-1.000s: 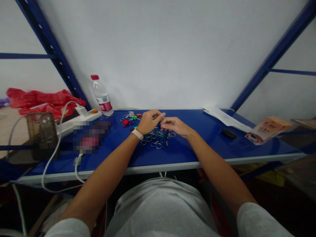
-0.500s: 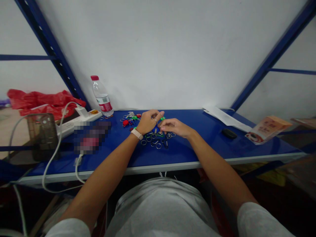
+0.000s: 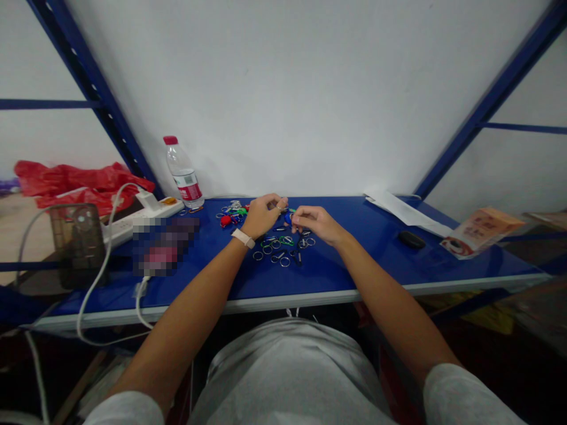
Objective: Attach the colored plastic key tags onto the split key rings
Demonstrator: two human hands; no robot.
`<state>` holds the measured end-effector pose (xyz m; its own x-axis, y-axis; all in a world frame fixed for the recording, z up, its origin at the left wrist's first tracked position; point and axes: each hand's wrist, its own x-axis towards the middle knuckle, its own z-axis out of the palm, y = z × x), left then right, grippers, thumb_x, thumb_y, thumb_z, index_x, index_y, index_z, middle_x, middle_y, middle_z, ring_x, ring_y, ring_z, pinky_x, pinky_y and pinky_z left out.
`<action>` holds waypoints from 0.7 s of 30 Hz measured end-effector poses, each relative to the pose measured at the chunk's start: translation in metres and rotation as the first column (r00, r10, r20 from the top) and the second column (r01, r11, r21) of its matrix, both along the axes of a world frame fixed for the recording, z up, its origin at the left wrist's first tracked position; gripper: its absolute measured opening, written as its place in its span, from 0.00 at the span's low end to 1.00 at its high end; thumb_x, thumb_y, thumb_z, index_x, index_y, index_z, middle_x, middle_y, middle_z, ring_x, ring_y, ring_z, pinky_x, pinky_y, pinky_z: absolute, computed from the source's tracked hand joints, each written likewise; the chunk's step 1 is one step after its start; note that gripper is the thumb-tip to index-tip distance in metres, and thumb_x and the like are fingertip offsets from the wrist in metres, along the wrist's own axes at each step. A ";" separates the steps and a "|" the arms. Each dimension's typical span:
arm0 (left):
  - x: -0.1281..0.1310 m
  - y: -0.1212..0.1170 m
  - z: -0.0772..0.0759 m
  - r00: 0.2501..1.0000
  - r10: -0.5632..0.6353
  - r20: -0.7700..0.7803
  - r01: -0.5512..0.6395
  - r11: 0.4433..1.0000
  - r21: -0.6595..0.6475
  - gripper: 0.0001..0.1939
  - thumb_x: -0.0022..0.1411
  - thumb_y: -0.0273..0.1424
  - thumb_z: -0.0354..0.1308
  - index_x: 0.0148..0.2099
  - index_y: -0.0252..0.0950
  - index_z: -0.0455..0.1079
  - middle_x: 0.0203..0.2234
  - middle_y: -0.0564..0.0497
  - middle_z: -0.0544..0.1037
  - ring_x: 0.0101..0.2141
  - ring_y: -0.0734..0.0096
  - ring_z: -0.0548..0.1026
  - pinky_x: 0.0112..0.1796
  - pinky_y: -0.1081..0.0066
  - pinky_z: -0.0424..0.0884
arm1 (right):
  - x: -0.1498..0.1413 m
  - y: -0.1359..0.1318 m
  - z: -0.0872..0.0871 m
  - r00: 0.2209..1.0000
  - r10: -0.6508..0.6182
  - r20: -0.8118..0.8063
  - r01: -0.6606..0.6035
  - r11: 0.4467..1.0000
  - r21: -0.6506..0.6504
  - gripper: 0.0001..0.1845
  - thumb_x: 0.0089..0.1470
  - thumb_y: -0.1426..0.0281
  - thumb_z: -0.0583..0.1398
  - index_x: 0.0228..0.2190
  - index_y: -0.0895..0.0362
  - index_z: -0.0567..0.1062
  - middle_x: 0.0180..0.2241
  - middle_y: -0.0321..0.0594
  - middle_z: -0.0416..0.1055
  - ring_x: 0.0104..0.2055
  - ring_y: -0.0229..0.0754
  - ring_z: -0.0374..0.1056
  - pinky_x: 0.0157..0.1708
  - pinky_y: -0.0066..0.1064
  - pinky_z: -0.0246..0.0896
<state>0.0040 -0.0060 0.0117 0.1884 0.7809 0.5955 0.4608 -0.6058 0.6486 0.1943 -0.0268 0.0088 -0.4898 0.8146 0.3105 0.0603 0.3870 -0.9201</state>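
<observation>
My left hand [image 3: 262, 216], with a pale band on its wrist, is closed with its fingertips on a small metal key ring [image 3: 282, 208]. Just to its right, my right hand [image 3: 318, 224] pinches a small round blue key chain piece [image 3: 289, 218]. Whether ring and blue piece are joined is too small to tell. Below both hands lie several loose key rings [image 3: 284, 261] with dark straps and clips, among them a green clip [image 3: 287, 240]. A red round key chain piece [image 3: 225, 221] rests left of my left hand, near silver and green clips [image 3: 237, 209].
A water bottle [image 3: 183, 177] stands at the back left, beside a white power strip [image 3: 133, 223] and a blurred-out device [image 3: 166, 248] on a cable. At the right lie white papers [image 3: 405, 213], a black oval object [image 3: 411, 239] and an orange-white box [image 3: 481, 233] on the blue table [image 3: 363, 265].
Both hands have lifted slightly away from the loose rings. The blue piece has come up with my right hand, and the fingers are a little further apart.
</observation>
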 end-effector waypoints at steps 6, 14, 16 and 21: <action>0.001 -0.002 0.001 0.997 -0.073 -0.009 0.073 0.997 -0.039 0.18 0.65 0.43 0.54 0.34 0.34 0.74 0.20 0.53 0.76 0.23 0.72 0.72 0.28 0.73 0.67 | 0.003 0.010 -0.004 0.964 -0.177 -0.198 0.180 0.984 -0.004 0.16 0.49 0.56 0.65 0.27 0.56 0.73 0.22 0.35 0.71 0.24 0.37 0.64 0.28 0.31 0.58; 0.001 0.000 -0.004 0.974 -0.200 0.102 0.211 0.971 -0.111 0.14 0.64 0.35 0.56 0.48 0.33 0.72 0.34 0.46 0.80 0.30 0.70 0.78 0.34 0.70 0.73 | 0.011 0.014 -0.002 0.942 -0.286 -0.177 0.288 0.958 -0.014 0.16 0.49 0.55 0.64 0.26 0.56 0.72 0.22 0.35 0.70 0.24 0.37 0.63 0.27 0.30 0.57; 0.001 0.001 -0.005 0.950 -0.293 0.111 0.307 0.941 -0.142 0.19 0.62 0.34 0.59 0.54 0.34 0.69 0.38 0.44 0.80 0.33 0.69 0.78 0.35 0.69 0.74 | 0.010 0.014 -0.003 0.963 -0.247 -0.110 0.250 0.968 0.009 0.16 0.50 0.55 0.63 0.26 0.56 0.72 0.21 0.34 0.69 0.24 0.37 0.63 0.27 0.30 0.57; 0.002 -0.001 -0.004 0.911 -0.411 0.022 0.408 0.896 -0.175 0.23 0.56 0.29 0.64 0.55 0.34 0.71 0.38 0.45 0.81 0.34 0.67 0.78 0.36 0.68 0.74 | 0.007 0.010 -0.003 0.984 -0.172 0.048 0.169 0.984 0.063 0.17 0.52 0.54 0.61 0.27 0.56 0.72 0.22 0.34 0.68 0.25 0.38 0.64 0.29 0.31 0.58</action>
<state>0.0056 -0.0068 0.0073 0.5215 0.7227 0.4536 0.2068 -0.6228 0.7545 0.2012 -0.0164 0.0053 -0.3621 0.8689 0.3375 0.1780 0.4199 -0.8899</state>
